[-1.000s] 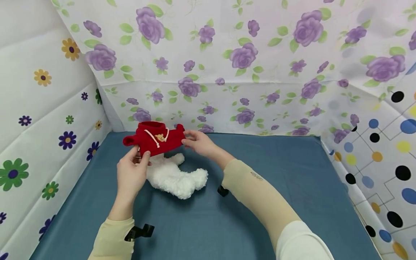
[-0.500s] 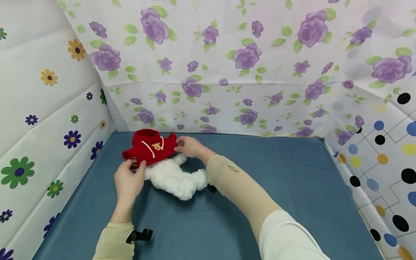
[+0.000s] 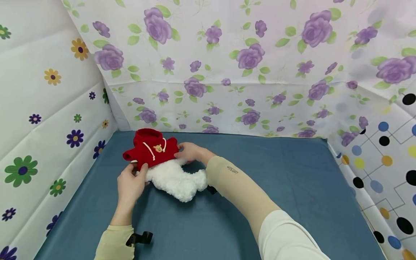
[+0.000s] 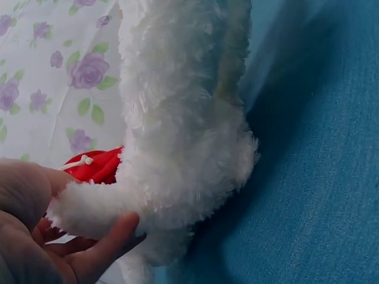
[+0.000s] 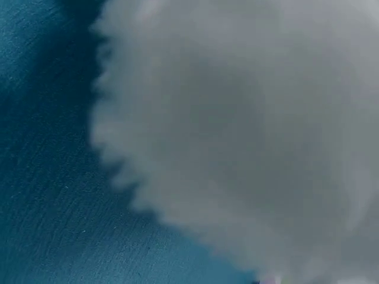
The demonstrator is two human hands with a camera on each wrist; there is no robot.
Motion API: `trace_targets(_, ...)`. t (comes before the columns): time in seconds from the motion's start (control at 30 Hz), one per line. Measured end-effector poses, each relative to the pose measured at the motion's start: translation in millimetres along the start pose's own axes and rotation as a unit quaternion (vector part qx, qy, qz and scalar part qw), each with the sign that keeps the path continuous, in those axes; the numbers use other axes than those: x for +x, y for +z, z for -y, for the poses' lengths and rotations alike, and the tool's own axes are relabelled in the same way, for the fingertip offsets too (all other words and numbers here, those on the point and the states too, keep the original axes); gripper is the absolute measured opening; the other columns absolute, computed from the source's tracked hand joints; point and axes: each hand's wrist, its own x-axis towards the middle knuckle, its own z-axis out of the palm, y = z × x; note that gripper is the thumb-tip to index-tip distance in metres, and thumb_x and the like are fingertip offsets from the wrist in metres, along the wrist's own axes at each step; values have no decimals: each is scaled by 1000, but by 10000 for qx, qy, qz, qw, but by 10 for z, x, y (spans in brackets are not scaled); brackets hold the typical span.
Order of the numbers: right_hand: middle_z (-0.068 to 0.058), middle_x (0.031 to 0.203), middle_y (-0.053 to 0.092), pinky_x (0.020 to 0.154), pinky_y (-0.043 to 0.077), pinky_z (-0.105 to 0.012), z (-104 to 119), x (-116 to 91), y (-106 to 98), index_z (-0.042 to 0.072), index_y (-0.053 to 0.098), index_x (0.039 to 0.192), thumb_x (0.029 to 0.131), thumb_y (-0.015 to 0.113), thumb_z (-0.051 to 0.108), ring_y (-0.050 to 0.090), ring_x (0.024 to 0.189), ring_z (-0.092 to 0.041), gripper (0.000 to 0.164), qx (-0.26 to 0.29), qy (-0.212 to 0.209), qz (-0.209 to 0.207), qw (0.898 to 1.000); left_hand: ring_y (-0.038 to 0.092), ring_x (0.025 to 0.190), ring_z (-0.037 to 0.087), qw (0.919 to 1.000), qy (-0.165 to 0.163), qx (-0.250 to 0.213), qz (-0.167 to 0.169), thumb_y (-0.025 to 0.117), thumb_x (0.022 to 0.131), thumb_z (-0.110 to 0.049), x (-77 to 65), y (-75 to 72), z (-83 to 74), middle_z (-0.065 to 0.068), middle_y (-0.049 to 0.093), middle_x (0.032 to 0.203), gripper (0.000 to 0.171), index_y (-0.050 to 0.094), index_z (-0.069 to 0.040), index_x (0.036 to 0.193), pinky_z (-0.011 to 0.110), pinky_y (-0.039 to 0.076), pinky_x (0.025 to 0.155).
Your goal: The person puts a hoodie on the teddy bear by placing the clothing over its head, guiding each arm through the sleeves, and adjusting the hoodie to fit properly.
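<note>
A small red doll hoodie (image 3: 151, 151) with white drawstrings and a bear face lies over the upper end of a white fluffy stuffed toy (image 3: 177, 180). The toy's head is hidden beneath it. My left hand (image 3: 130, 184) pinches the hoodie's lower left edge between thumb and fingers. In the left wrist view, that hand (image 4: 89, 254) surrounds a stubby limb of the stuffed toy (image 4: 177, 136), with red cloth (image 4: 98, 167) behind. My right hand (image 3: 193, 151) pinches the hoodie's right side near the sleeve. Blurred white fur (image 5: 249, 142) fills most of the right wrist view, hiding that hand.
A blue cloth (image 3: 260, 180) covers the table. Behind it hangs a white sheet with purple roses (image 3: 224, 72). Flower-printed sheeting (image 3: 48, 119) stands at the left and dotted sheeting (image 3: 380, 180) at the right. A black wrist mount (image 3: 140, 238) juts from my left forearm.
The red hoodie has come down lower over the stuffed toy, its neck opening tilting back. My right hand has moved left and slightly down with it, and the head view has shifted a little.
</note>
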Motion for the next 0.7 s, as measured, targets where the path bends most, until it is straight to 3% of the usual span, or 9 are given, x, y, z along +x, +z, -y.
trace_targets(0.17,-11,152,55,82,61,-31,-4,-16,7,5,56,149,110,65,27,65,113,-20,46,-23,36,31,10000,60,76,27,9995,30,198,-236,64,107,-33,3,8,6,23,73,104,38,72,2,119,33,46,57)
trace_targets(0.33,-9,148,58,81,60,-30,-34,-54,-20,6,58,147,109,67,29,69,99,-17,45,-103,115,-97,9998,57,66,21,9997,-46,50,-223,65,107,-33,9,42,7,20,71,95,37,72,2,117,31,46,53)
trace_targets(0.47,-9,136,64,81,60,-32,-87,-109,-51,5,60,143,108,68,29,71,87,-17,43,-192,58,-203,9996,56,58,17,9996,-147,-83,-207,65,107,-32,18,80,4,15,67,87,35,71,1,114,29,47,51)
trace_targets(0.57,-9,124,66,82,60,-34,-163,-183,-84,4,61,139,108,68,30,72,82,-18,40,-238,-83,-341,9991,54,58,16,9996,-103,-127,-246,65,107,-31,27,122,-8,13,66,83,33,72,2,111,28,46,51)
trace_targets(0.7,-10,122,67,81,60,-35,-312,-361,-148,3,62,138,108,68,30,72,80,-18,41,-172,-278,-611,9976,56,60,15,9994,5,-325,-146,66,107,-30,32,211,-41,14,67,84,33,72,2,110,26,47,53)
